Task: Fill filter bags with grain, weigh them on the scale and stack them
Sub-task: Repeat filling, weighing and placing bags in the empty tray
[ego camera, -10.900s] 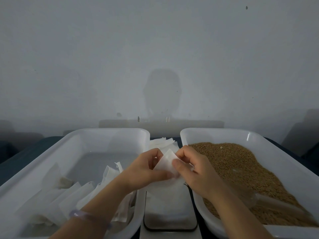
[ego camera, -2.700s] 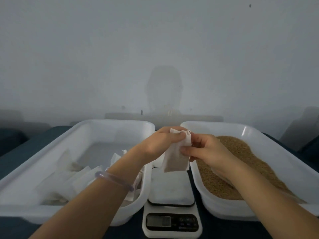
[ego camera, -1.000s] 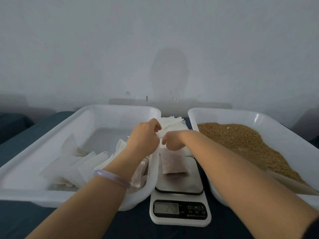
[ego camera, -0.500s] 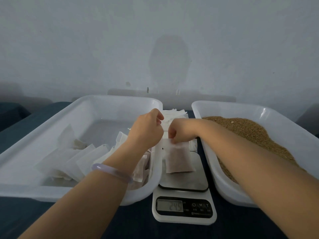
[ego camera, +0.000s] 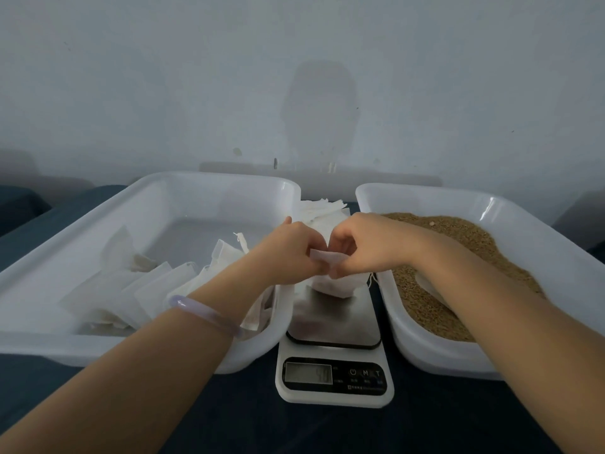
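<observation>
Pinching grip: left hand (ego camera: 291, 247) and right hand (ego camera: 363, 244) hold the filter bag (ego camera: 337, 285) by its top; scale (ego camera: 334, 322) buttons read M, T; digits unclear.

On the scale (ego camera: 334, 326) panel — button letters "M" and "T" — display digits too blurred

One wide-angle camera sat on the person's head and looked forward and down along both forearms. The scale (ego camera: 334, 324) lay close below the lens at bottom centre on the dark counter (ego camera: 327, 432). The left tray (ego camera: 196, 204) and the grain tray (ego camera: 425, 201) spread to either side, cut by the frame edges. A pale wall (ego camera: 196, 77) ahead filled the upper part. The left hand (ego camera: 291, 250) and right hand (ego camera: 363, 244) pinched a filter bag (ego camera: 339, 286) at mid-frame.
</observation>
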Demonstrator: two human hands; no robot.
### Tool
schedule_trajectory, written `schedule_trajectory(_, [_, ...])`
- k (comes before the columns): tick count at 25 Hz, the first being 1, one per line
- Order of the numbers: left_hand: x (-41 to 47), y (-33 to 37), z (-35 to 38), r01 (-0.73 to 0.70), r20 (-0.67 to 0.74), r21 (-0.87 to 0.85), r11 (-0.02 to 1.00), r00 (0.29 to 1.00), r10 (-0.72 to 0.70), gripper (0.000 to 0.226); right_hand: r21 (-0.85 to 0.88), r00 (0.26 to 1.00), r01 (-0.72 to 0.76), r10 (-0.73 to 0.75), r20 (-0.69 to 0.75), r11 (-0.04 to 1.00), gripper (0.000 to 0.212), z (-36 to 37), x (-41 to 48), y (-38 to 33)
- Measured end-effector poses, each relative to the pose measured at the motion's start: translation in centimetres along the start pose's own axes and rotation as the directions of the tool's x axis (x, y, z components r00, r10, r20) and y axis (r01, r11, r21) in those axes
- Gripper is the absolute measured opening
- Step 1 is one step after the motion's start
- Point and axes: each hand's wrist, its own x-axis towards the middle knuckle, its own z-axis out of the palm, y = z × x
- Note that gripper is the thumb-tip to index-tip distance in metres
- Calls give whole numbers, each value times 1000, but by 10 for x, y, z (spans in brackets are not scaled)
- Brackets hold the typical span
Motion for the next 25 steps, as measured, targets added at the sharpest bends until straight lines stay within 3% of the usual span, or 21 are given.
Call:
schedule_trajectory(5, [2, 4, 3, 4, 17, 20, 1000, 1000, -4, 14, -94, 997, -1, -6, -72, 996, 16, 3, 7, 2])
schedule_trajectory(9, [9, 4, 1, -16, 3, 146, 989, 1000, 16, 20, -61, 998, -1, -3, -62, 998, 13, 3, 5, 6])
schedule_trajectory(13, [10, 1, 5, 11, 26, 89, 996, 1000, -14, 23, -62, 999, -42, 40, -35, 997, 22, 14, 7, 14])
schedule_trajectory(16, [11, 0, 11, 5, 60, 322, 947, 998, -26, 13, -86, 998, -60, 60, -5, 994, 22, 25, 14, 16])
schedule_trajectory(18, [13, 2, 15, 5, 96, 458, 889, 994, -55, 31, -87, 998, -61, 63, 18, 994, 22, 30, 16, 16])
schedule_trajectory(25, [20, 4, 19, -23, 157, 499, 866, 985, -65, 27, -136, 996, -85, 88, 17, 987, 19, 34, 20, 17])
